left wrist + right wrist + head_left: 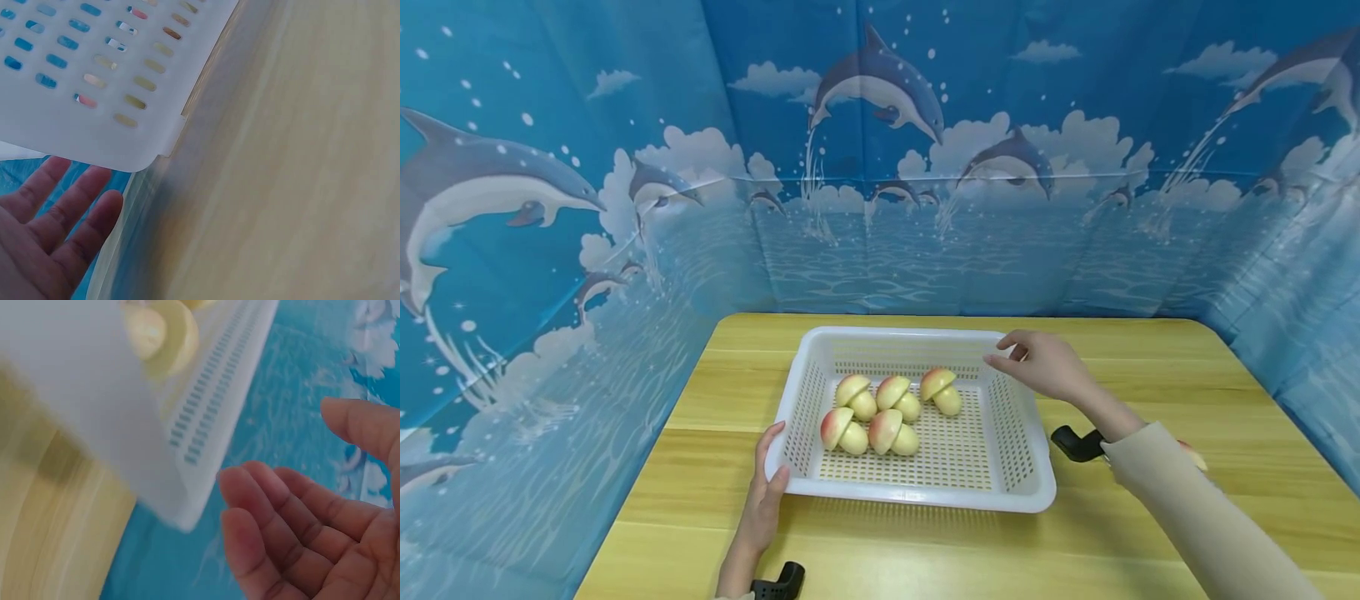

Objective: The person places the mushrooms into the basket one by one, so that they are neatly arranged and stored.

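A white plastic basket (917,493) with slotted walls stands on the wooden table. Several mushroom-shaped pieces (853,437), pale yellow with reddish caps, lie in its left and middle part. My left hand (763,508) is at the basket's front left corner, thumb and fingers against the outer rim. In the left wrist view its fingers (75,225) look fairly straight beside the slotted wall. Over the back right corner is my right hand (1041,362), fingers loosely bent and holding nothing. The right wrist view shows a gap between thumb and fingers, apart from the rim.
A reddish-yellow piece (1193,455) lies on the table (1150,358) at the right, mostly hidden by my right forearm. Black wrist mounts (1078,443) show at both arms. A blue dolphin-print curtain (925,250) hangs behind the table and along both sides.
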The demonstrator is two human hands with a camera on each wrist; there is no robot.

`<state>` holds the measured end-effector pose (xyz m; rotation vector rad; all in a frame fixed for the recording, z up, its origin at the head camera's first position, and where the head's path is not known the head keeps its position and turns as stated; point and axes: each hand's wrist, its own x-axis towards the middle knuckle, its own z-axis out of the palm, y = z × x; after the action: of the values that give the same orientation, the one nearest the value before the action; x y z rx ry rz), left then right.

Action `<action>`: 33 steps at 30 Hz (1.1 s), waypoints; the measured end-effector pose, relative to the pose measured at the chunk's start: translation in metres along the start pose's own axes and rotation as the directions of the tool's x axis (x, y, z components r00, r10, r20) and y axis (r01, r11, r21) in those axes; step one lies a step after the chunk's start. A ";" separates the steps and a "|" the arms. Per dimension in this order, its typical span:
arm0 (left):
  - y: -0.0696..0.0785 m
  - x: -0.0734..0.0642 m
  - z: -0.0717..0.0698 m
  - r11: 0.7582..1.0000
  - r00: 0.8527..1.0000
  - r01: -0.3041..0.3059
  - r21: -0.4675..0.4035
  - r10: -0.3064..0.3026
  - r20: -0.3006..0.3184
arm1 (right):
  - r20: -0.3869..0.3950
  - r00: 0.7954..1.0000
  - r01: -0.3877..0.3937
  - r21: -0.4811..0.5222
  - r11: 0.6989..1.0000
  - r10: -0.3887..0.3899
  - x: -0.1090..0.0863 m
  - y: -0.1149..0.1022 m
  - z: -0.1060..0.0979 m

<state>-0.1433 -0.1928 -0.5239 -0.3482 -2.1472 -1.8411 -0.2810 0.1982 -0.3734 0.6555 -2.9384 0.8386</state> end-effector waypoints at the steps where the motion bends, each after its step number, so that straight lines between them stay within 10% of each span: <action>1: 0.000 0.000 0.000 1.000 1.000 0.000 0.000 0.000 0.001 | -0.012 1.000 -0.004 0.004 1.000 0.004 -0.003 0.003 -0.003; 16: 0.000 0.000 0.000 1.000 1.000 0.010 0.005 -0.010 0.004 | -0.083 0.977 -0.184 0.133 0.974 0.196 -0.070 0.048 -0.032; 33: -0.001 0.000 -0.002 1.000 1.000 -0.001 0.013 0.001 0.016 | -0.159 0.872 -0.464 0.029 0.885 0.463 -0.142 0.102 -0.042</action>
<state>-0.1436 -0.1947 -0.5242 -0.3626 -2.1682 -1.8296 -0.1961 0.3529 -0.4069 -0.1361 -2.9785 0.8498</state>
